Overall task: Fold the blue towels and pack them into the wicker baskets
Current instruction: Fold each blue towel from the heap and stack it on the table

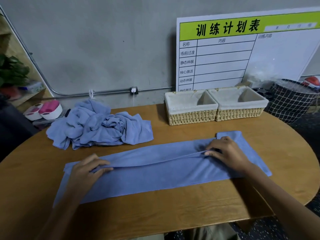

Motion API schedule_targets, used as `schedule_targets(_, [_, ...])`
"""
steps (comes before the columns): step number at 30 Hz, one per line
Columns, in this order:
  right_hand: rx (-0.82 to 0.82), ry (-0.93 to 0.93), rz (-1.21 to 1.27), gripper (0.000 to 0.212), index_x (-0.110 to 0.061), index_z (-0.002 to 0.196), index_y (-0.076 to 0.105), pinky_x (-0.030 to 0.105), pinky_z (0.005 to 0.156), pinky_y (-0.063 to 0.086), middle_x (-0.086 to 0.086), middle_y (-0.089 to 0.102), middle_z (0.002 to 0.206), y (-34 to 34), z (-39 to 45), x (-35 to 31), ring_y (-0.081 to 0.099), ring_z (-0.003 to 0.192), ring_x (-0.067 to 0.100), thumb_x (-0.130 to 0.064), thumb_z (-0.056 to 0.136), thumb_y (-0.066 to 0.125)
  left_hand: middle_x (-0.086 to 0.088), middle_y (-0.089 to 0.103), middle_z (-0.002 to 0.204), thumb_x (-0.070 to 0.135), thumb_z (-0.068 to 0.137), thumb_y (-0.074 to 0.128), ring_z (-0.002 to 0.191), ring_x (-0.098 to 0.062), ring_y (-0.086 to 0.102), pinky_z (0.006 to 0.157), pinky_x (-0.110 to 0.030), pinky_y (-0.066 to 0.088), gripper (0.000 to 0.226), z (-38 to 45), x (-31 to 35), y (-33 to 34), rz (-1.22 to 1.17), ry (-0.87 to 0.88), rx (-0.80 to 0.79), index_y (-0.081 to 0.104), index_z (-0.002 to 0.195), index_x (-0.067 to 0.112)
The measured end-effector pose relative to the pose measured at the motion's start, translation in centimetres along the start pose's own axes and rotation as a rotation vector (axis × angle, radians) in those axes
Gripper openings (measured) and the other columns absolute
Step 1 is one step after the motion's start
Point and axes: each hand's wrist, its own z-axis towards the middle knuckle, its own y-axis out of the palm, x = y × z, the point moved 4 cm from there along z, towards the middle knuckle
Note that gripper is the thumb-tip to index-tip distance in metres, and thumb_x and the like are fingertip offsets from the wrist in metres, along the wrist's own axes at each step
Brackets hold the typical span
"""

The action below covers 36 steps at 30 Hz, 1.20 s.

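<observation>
Table: hand over towel fold

Dim room, grey wall, round wooden tabletop

A grey concrete wall carries a metal conduit above the tabletop. At 1 o'clock a white schedule board leans; at 9 o'clock, a wooden shelf with a plant.

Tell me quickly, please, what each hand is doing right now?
Left hand: pinching the folded edge of the towel.
Right hand: pinching the same edge farther along.
</observation>
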Motion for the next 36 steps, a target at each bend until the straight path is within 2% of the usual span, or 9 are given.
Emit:
schedule_targets(6, [0.058, -0.157, -0.074, 0.039, -0.022, 0.083, 0.071, 0.030, 0.073, 0.033, -0.022, 0.066, 0.083, -1.7, -1.9, -1.6, 0.040, 0.069, -0.007, -0.053, 0.097, 0.051, 0.018, 0.062, 0.085, 0.054, 0.091, 0.063, 0.071, -0.001, 0.061, 0.065, -0.018, 0.047, 0.034, -2.4, -0.9, 0.5, 0.014, 0.133, -0.215, 0.072, 0.079, 0.024])
schedule_targets(8, [0.033, -0.271, -0.151, 0.038, -0.021, 0.083, 0.070, 0.031, 0.072, 0.034, -0.014, 0.067, 0.081, -1.4, -2.9, -1.9, 0.046, 0.066, 0.004, -0.049, 0.100, 0.051, 0.022, 0.061, 0.085, 0.062, 0.086, 0.064, 0.071, 0.003, 0.061, 0.061, -0.023, 0.049, 0.033, -3.2, -1.6, 0.4, -0.033, 0.062, -0.280, 0.069, 0.081, 0.029])
schedule_targets(11, [0.035, -0.332, -0.229, 0.033, -0.020, 0.084, 0.070, 0.034, 0.069, 0.035, -0.011, 0.068, 0.082, -1.5, -3.8, -2.2, 0.056, 0.062, 0.014, -0.043, 0.099, 0.054, 0.019, 0.062, 0.083, 0.058, 0.087, 0.063, 0.072, 0.004, 0.061, 0.063, -0.017, 0.046, 0.034, -2.7, -1.2, -0.3, 0.001, 0.074, -0.262, 0.070, 0.080, 0.026])
schedule_targets(17, [0.020, -0.314, -0.219, 0.033, -0.020, 0.081, 0.071, 0.033, 0.065, 0.035, -0.010, 0.066, 0.075, -1.5, -4.5, -2.9, 0.046, 0.057, 0.015, -0.045, 0.098, 0.057, 0.022, 0.062, 0.088, 0.058, 0.091, 0.059, 0.077, 0.006, 0.060, 0.060, -0.023, 0.048, 0.035, -3.1, -1.0, -0.9, 0.026, 0.119, -0.341, 0.073, 0.080, 0.028])
schedule_targets(21, [0.082, -0.135, -0.073, 0.035, -0.019, 0.077, 0.074, 0.023, 0.069, 0.032, -0.012, 0.063, 0.065, -1.9, -4.5, -2.9, 0.023, 0.065, 0.004, -0.050, 0.088, 0.062, 0.018, 0.064, 0.083, 0.057, 0.078, 0.073, 0.076, 0.003, 0.064, 0.067, -0.019, 0.049, 0.025, -2.8, -0.5, -1.6, -0.127, -0.045, -0.305, 0.072, 0.078, 0.033])
schedule_targets(24, [0.012, -0.114, -0.046, 0.041, -0.023, 0.077, 0.075, 0.013, 0.076, 0.032, -0.016, 0.067, 0.069, -1.3, -4.8, -3.1, 0.028, 0.065, -0.003, -0.057, 0.090, 0.057, 0.018, 0.067, 0.082, 0.071, 0.075, 0.067, 0.076, 0.006, 0.064, 0.066, -0.019, 0.049, 0.034, -3.4, -0.3, -1.4, -0.130, -0.140, -0.402, 0.073, 0.074, 0.038])
schedule_targets(28, [-0.018, -0.067, -0.041, 0.049, -0.025, 0.079, 0.075, 0.009, 0.079, 0.032, -0.019, 0.066, 0.070, -1.8, -5.0, -2.9, 0.038, 0.063, 0.007, -0.067, 0.088, 0.053, 0.022, 0.062, 0.080, 0.073, 0.075, 0.066, 0.071, 0.003, 0.063, 0.059, -0.025, 0.048, 0.033, -3.9, -0.3, -1.3, -0.142, -0.157, -0.393, 0.069, 0.075, 0.040])
schedule_targets(31, [-0.065, -0.097, -0.081, 0.049, -0.025, 0.084, 0.071, 0.004, 0.084, 0.029, -0.028, 0.054, 0.071, -2.0, -5.2, -3.2, 0.040, 0.066, 0.009, -0.070, 0.086, 0.052, 0.019, 0.062, 0.079, 0.074, 0.067, 0.071, 0.069, 0.001, 0.063, 0.059, -0.021, 0.046, 0.033, -4.0, -0.2, -1.2, -0.170, -0.218, -0.401, 0.066, 0.077, 0.044])
schedule_targets(36, [-0.075, -0.101, -0.108, 0.049, -0.025, 0.083, 0.067, 0.009, 0.079, 0.029, -0.026, 0.048, 0.069, -1.4, -4.3, -2.2, 0.032, 0.060, 0.005, -0.071, 0.089, 0.050, 0.015, 0.066, 0.081, 0.081, 0.061, 0.068, 0.073, 0.000, 0.064, 0.063, -0.020, 0.045, 0.040, -3.6, -0.5, -0.7, -0.136, -0.288, -0.383, 0.066, 0.073, 0.043])
